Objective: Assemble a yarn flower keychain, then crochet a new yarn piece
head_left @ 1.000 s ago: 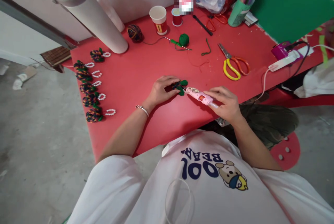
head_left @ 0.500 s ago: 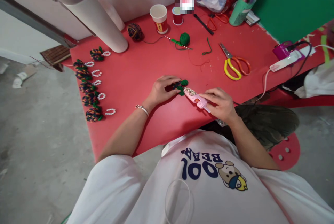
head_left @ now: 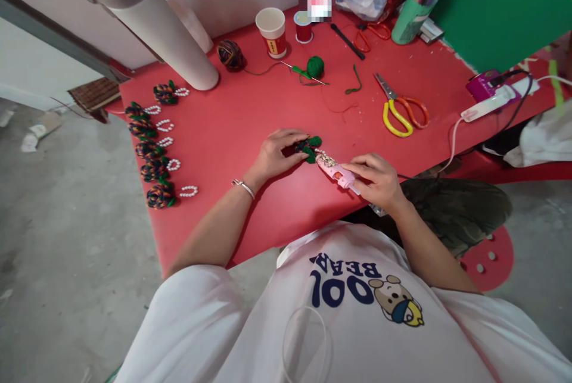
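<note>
My left hand (head_left: 279, 153) grips a small dark piece with green yarn leaves (head_left: 315, 142) between thumb and fingers, low over the red table (head_left: 250, 109). A short string of white beads shows beside the leaves. In my right hand (head_left: 379, 179) is a pink glue gun (head_left: 335, 171) with a decorated front, its nozzle close to the green leaves. Whether the nozzle touches them cannot be made out. Several multicoloured yarn pieces with bead loops (head_left: 161, 195) lie in a column along the table's left side.
Yellow-and-orange scissors (head_left: 397, 115) lie at the right. Behind are a green yarn ball (head_left: 315, 66), a dark yarn ball (head_left: 230, 55), a paper cup (head_left: 271, 31) and a pen holder (head_left: 412, 18). A white post (head_left: 165, 31) stands at the back left; a power strip (head_left: 489, 104) sits far right.
The glue gun in my right hand has shifted slightly down and back from the leaves, and the white beads beside them now show more. My left hand stays in place.
</note>
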{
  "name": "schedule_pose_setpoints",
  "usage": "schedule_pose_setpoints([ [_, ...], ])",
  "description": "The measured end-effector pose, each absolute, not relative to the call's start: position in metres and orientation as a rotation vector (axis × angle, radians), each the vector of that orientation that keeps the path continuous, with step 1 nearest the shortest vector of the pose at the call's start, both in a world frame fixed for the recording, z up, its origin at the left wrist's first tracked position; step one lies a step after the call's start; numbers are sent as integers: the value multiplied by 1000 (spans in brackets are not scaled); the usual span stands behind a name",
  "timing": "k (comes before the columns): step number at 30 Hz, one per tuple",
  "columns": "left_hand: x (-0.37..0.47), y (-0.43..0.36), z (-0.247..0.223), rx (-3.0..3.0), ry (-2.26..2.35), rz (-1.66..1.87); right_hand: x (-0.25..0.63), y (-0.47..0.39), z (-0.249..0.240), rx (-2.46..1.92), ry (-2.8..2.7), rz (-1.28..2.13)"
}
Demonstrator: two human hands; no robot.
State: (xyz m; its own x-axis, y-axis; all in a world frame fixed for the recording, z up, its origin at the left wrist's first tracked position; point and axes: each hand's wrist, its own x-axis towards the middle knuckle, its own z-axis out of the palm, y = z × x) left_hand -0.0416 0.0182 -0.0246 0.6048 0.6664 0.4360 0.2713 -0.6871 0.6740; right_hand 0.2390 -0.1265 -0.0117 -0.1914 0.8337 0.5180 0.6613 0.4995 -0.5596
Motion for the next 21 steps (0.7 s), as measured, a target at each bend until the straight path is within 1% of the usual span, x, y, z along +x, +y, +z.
schedule_pose_setpoints([
  [6,-42,18,-24,2281,758,909,238,-128,-10,-1223,-1920,200],
  [16,-42,19,-24,2297,773,888,241,-140,15,-1271,-1865,104],
  [21,-41,19,-26,2299,741,930,235,-135,9,-1381,-1742,37],
])
